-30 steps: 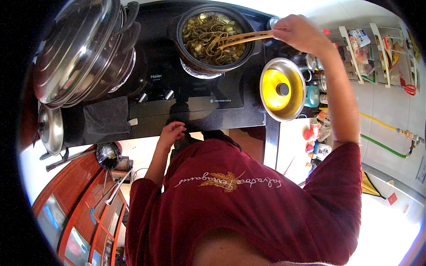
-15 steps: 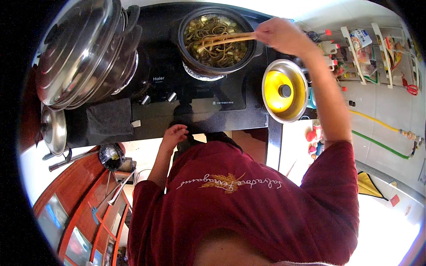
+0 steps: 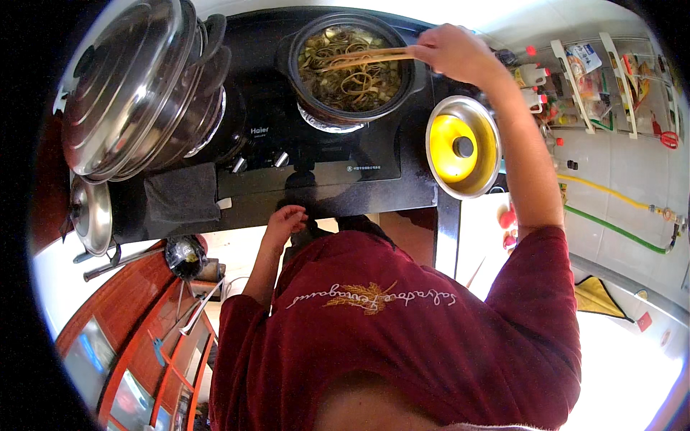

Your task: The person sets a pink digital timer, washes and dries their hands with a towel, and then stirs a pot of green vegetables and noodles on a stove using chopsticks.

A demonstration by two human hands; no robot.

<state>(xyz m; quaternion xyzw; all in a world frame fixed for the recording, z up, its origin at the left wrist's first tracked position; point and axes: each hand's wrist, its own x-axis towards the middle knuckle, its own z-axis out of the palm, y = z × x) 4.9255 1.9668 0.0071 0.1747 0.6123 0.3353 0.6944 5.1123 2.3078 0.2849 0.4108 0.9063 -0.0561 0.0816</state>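
My right hand (image 3: 460,54) grips a pair of wooden chopsticks (image 3: 379,56) at their thick ends. Their tips reach into a black cooking pot (image 3: 290,66) on the stove's far burner. Long brownish-green strips like noodles (image 3: 356,90) and pale chunks lie in the pot's broth, and the chopstick tips are among them. My left hand (image 3: 284,223) hangs by the front edge of the black stove top (image 3: 345,194), its fingers loosely bent and apart, with nothing visible in it.
Right of the pot stands a steel bowl (image 3: 490,161) with a yellow round piece with a dark knob inside. A large lidded steel pan (image 3: 129,79) fills the left burner. A grey cloth (image 3: 180,194) and a small lid (image 3: 92,219) lie near the front left. Bottles (image 3: 532,75) line the right wall.
My right hand and the chopsticks have shifted slightly, and the strips in the pot lie differently. The left hand has hardly moved; the view has shifted slightly.
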